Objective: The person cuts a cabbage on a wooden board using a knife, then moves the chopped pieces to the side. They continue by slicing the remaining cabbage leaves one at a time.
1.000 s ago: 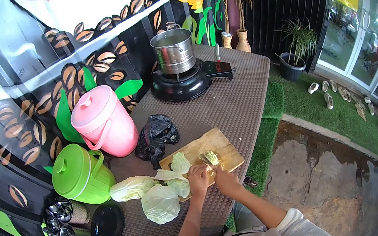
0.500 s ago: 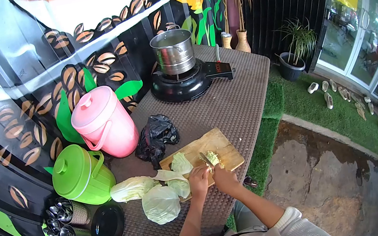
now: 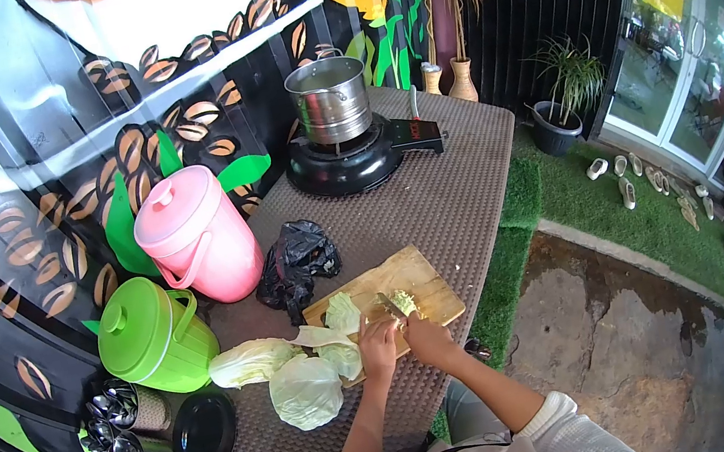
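Note:
On the wooden cutting board (image 3: 435,293), my right hand (image 3: 426,336) is closed round the handle of a knife (image 3: 389,304), its blade pointing up and left. Beside it my left hand (image 3: 379,343) rests closed at the near part of the board, and what its fingers press on is too small to make out. Shredded cabbage (image 3: 405,302) lies by the blade. One cabbage leaf (image 3: 342,313) sits on the board's left part. Larger cabbage pieces (image 3: 307,392) lie on the table left of my left hand.
A metal pot (image 3: 328,101) stands on a black stove (image 3: 342,167) at the table's far end. A black plastic bag (image 3: 299,261), a pink container (image 3: 198,240), a green container (image 3: 154,335) and a black plate (image 3: 205,435) are on the left. The table's right edge (image 3: 494,246) is near the board.
The knife blade has tilted slightly further left beside the shreds. Both hands stay at nearly the same place, and the whole view has shifted a little.

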Action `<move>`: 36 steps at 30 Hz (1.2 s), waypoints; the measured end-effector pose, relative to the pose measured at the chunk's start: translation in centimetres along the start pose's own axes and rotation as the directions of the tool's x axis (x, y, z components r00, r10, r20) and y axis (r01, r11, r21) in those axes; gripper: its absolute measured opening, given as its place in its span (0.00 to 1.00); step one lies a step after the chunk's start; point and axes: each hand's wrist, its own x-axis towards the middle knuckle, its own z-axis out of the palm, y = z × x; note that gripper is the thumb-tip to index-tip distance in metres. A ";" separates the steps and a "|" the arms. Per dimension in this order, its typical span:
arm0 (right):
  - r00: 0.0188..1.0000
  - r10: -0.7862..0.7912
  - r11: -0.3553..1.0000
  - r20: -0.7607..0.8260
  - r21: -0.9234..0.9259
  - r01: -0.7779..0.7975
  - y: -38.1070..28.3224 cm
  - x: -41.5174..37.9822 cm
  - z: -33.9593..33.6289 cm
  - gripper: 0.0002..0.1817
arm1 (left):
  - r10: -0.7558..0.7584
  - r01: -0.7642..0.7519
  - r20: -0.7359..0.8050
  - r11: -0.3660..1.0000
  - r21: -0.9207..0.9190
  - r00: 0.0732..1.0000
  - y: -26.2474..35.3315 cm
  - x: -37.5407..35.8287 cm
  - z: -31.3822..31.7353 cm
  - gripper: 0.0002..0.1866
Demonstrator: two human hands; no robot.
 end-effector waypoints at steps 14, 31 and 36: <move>0.997 0.046 0.998 -0.060 0.035 -0.044 0.4 0.4 1.5 0.15 | -0.075 0.077 0.018 0.989 -0.126 0.997 0.1 -0.2 0.1 0.03; 0.997 -0.038 0.998 -0.061 -0.056 0.035 0.9 0.3 1.1 0.14 | -0.068 0.066 -0.016 0.994 -0.090 0.998 0.5 0.2 -0.3 0.05; 0.993 0.019 0.999 -0.116 -0.027 -0.023 0.5 -1.6 2.8 0.13 | 0.056 -0.055 -0.030 0.998 0.003 0.998 0.5 0.2 -0.1 0.05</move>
